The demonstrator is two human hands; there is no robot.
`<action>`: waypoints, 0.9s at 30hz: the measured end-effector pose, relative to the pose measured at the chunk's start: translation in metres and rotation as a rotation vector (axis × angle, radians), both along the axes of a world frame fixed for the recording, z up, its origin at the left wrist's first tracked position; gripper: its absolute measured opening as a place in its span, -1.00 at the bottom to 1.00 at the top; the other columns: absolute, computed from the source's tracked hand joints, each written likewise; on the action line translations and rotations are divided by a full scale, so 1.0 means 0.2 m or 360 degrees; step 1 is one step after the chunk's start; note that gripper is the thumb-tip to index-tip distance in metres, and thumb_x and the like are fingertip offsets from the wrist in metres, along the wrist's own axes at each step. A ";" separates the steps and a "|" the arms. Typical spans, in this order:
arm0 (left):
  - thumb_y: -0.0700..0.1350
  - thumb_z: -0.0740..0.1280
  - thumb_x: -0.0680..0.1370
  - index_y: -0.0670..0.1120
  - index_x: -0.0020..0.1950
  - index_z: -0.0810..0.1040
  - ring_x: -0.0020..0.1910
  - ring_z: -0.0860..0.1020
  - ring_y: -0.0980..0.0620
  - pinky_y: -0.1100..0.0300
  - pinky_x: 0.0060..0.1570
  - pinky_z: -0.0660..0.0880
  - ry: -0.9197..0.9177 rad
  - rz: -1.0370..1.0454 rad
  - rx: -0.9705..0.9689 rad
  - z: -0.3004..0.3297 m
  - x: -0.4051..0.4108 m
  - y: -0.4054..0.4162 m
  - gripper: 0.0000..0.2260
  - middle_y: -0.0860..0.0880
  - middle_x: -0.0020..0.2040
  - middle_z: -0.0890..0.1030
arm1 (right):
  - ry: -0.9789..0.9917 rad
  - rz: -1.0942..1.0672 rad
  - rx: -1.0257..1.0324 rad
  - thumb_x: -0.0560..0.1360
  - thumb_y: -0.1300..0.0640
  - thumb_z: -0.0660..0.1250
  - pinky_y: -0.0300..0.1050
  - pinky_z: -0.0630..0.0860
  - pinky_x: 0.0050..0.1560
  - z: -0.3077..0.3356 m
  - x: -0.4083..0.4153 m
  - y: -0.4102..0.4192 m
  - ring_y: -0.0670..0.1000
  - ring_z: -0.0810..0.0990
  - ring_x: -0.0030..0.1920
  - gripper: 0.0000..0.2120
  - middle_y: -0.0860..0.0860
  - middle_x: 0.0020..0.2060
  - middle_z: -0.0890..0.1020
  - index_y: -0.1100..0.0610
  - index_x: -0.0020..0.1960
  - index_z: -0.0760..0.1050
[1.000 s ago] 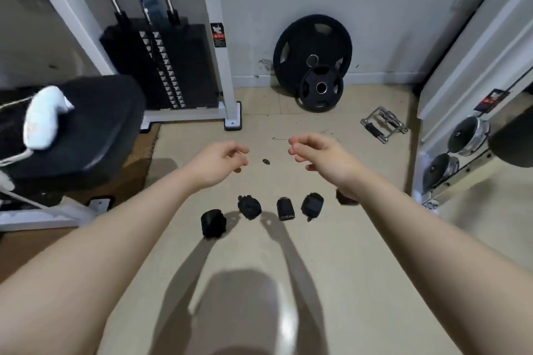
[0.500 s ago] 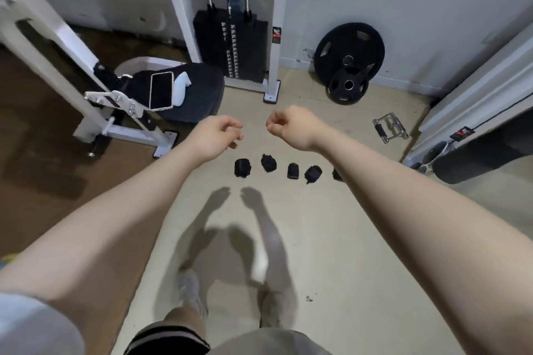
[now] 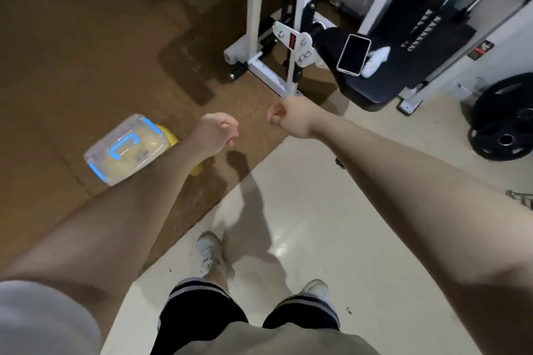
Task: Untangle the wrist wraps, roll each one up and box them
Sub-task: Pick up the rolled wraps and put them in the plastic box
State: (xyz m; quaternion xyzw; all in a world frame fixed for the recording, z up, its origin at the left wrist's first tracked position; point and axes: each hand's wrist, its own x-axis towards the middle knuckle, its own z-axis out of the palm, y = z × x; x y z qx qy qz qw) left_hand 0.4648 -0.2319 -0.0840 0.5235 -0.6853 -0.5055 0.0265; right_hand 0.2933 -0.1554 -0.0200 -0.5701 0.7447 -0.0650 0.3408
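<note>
You are standing on a floor that is split in 2: a pale, glossy floor [image 3: 331, 233] under your feet and a brown mat [image 3: 86, 52] running off to your left, the seam crossing diagonally just below your hands. White gym machine frames [image 3: 256, 8] are rising ahead of you, with a black padded seat [image 3: 383, 86] to the right of them; 1 phone [image 3: 354, 54] is lying face up on that seat, just beside a white object that is too blurred to name. A black weight stack [image 3: 432, 23] is sitting behind the seat, and 1 large black weight plate [image 3: 501, 112] is leaning at the far right edge.

You are holding both arms out in front of you. Your left hand [image 3: 215, 134] is curled into a loose fist, fingers [image 3: 230, 140] tucked under, gripping nothing. Your right hand [image 3: 291, 118] is likewise clenched and holding nothing. The 2 fists are hanging close together, not touching.

1 clear plastic box with blue latches [image 3: 127, 150] is lying on the brown mat, to the left of your left forearm and well short of your fingers; something yellow is sitting against its far side. No wrist wraps are showing here.

You are wearing 2 pale shoes [image 3: 209, 251], both planted on the pale floor.
</note>
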 end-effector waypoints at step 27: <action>-0.11 0.22 0.62 -0.15 0.53 0.19 0.45 0.27 -0.21 0.03 0.37 0.24 -0.0767 0.0892 0.0079 -1.24 1.73 -1.31 -0.50 -0.21 0.49 0.26 | 0.0033 0.0526 0.0532 0.58 0.14 0.12 -0.06 0.40 0.26 -1.44 1.38 -1.80 0.16 0.48 0.26 -0.57 0.13 0.31 0.48 0.04 0.45 0.26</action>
